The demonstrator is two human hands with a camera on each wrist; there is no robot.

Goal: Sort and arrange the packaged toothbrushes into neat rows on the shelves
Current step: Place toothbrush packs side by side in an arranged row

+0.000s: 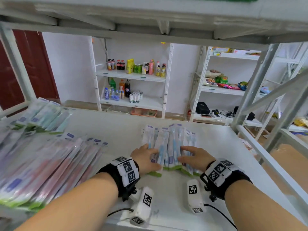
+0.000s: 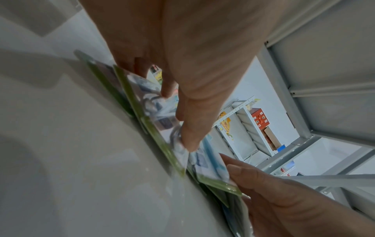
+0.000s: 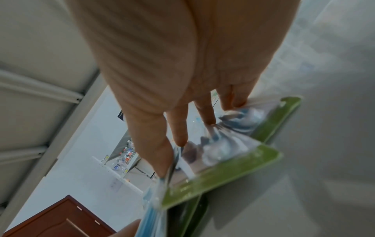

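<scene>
With the left hand and right hand resting spread fingers on the fanned blue toothbrush packs at twelve o'clock on the shelf, uneven pressing could slide the slick packs apart.

Toothbrush packs on the white metal shelf

Blue-brush clear packs lie centre under both hands; pink-brush packs lie left, mint-brush packs behind those.
</scene>
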